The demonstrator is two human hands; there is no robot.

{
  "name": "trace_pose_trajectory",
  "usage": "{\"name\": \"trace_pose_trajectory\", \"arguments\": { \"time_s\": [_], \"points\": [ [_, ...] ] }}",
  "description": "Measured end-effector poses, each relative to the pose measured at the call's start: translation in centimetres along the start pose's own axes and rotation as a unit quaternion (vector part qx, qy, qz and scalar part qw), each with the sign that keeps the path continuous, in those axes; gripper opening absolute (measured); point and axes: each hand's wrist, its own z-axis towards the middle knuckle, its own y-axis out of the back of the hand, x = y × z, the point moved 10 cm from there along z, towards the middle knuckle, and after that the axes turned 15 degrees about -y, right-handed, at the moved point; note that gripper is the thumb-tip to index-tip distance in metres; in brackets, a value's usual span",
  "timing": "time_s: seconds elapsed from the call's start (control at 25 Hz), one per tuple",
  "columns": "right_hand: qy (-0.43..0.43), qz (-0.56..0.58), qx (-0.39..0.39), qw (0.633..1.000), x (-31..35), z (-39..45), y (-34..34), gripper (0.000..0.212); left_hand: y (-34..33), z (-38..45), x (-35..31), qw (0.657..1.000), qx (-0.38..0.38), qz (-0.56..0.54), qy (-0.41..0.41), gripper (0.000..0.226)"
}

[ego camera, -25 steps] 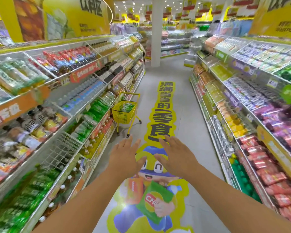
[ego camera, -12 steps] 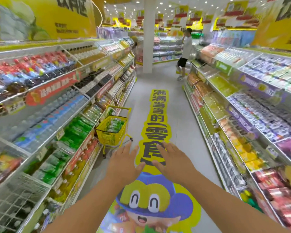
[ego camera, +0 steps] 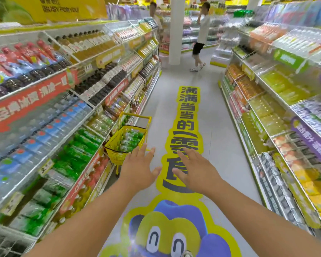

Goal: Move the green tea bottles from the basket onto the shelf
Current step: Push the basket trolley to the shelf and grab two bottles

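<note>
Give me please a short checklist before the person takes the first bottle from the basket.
1. Left hand free, fingers spread: ok.
2. Right hand free, fingers spread: ok.
3. Basket within reach: not ok, it stands ahead of both hands.
4. Bottles present in basket: ok.
5. Free place on the shelf for green tea: cannot tell, picture blurred.
6. Aisle floor to the basket clear: ok.

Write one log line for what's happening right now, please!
phase: approach | left hand: open, empty | right hand: open, empty | green tea bottles: in yellow basket ahead
</note>
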Motion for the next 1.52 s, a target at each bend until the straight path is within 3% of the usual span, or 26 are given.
{"name": "trace_pose_trajectory", "arguments": {
  "time_s": [0.16, 0.36, 0.52, 0.68, 1.04, 1.32, 1.52],
  "points": [
    [0.031, -0.009, 0.024, 0.999, -1.3, 11.9, -0.4, 0.077, -1.0, 9.9, 3.8, 0.999, -0.001, 0.011, 0.032, 0.086],
    [0.062, -0.02, 0.019, 0.998, -1.4, 24.3, 0.7, 0.078, -1.7, 20.0, 8.8, 0.998, -0.006, 0.009, 0.056, 0.081],
    [0.068, -0.008, 0.017, 0.997, 0.2, 34.3, 0.2, 0.097, -3.7, 28.0, 14.9, 0.998, 0.004, -0.005, 0.07, 0.086],
    [0.07, -0.018, 0.021, 0.997, 3.4, 45.9, -1.2, 0.077, -5.6, 36.1, 22.8, 0.997, 0.008, -0.008, 0.072, 0.083],
    [0.114, -0.014, 0.035, 0.993, 14.0, 66.9, -1.5, 0.077, -6.4, 48.9, 39.8, 0.994, 0.013, -0.025, 0.108, 0.08],
    [0.238, -0.037, 0.079, 0.967, 23.4, 79.1, -6.3, 0.079, -10.7, 51.0, 51.6, 0.966, 0.038, -0.045, 0.251, 0.08],
    [0.362, -0.066, 0.123, 0.922, 30.5, 86.4, -10.5, 0.079, -12.9, 51.3, 57.2, 0.92, 0.015, -0.054, 0.389, 0.078]
  ]
}}
